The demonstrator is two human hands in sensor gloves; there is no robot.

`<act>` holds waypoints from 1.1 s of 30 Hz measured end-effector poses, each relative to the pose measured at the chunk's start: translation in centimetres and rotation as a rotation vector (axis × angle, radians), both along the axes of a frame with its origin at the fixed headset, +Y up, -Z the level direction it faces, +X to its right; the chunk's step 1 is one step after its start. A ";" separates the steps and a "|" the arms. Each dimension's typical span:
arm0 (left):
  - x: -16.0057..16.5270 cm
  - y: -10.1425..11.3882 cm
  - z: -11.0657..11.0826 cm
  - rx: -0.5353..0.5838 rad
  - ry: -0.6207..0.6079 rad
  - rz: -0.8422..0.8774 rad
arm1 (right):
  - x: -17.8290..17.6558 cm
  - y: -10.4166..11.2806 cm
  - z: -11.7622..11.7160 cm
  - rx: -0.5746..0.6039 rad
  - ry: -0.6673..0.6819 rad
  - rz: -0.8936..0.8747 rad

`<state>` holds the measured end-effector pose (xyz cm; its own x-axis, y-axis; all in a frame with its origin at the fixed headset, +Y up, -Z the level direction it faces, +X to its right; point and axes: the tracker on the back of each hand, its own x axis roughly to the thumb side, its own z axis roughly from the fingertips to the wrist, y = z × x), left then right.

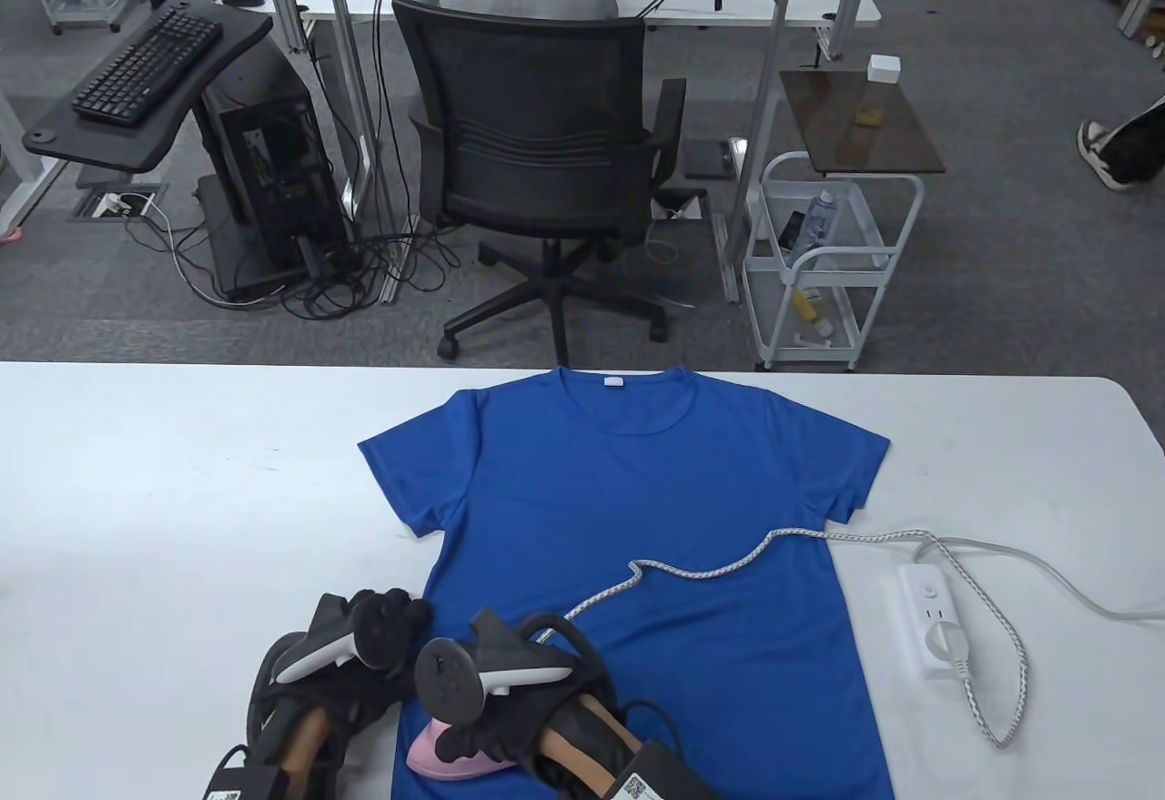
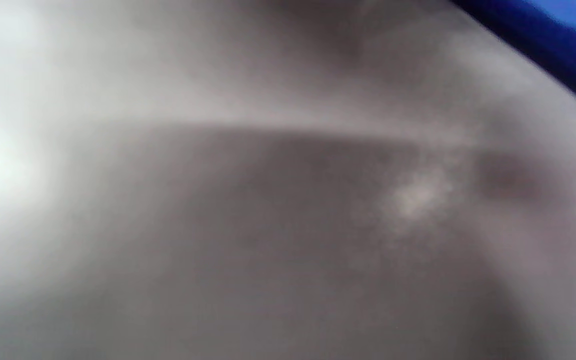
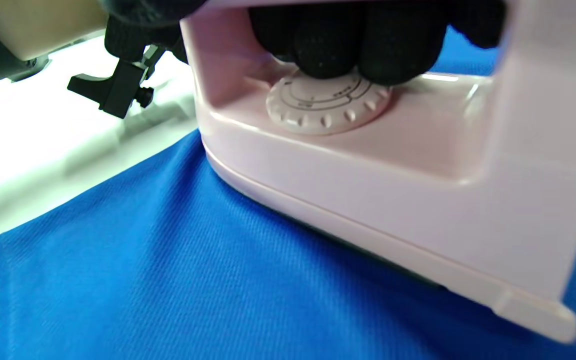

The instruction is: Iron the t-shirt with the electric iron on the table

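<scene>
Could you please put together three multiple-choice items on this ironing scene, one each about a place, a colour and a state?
1. Where does the iron rest?
A. on the shirt's near left corner
B. on the collar
C. on the power strip

2. What colour is the t-shirt?
A. red
B. blue
C. grey

3. How does the t-shirt lie?
A. folded in half
B. crumpled in a heap
C. spread flat, collar away from the person

Key:
1 A: the table view shows the pink iron at the hem's left end, under the right hand, and the right wrist view shows its sole on the cloth, fingers around the handle.
2 B: the cloth is blue in every view.
3 C: both sleeves lie out to the sides and the collar lies at the table's far edge.
</scene>
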<state>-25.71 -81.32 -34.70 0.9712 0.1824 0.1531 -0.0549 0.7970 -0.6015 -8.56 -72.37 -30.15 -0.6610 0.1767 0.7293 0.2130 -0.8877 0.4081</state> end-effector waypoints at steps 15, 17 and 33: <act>-0.3 -0.1 0.0 0.009 0.034 0.034 | 0.2 -0.2 -3.6 0.143 -0.287 -0.040; -0.4 -0.1 0.0 0.003 0.035 0.036 | 0.3 -0.2 -4.6 0.155 -0.318 -0.046; 0.4 0.6 -0.3 0.079 0.086 0.032 | 1.3 -0.5 -10.9 0.354 -0.666 -0.012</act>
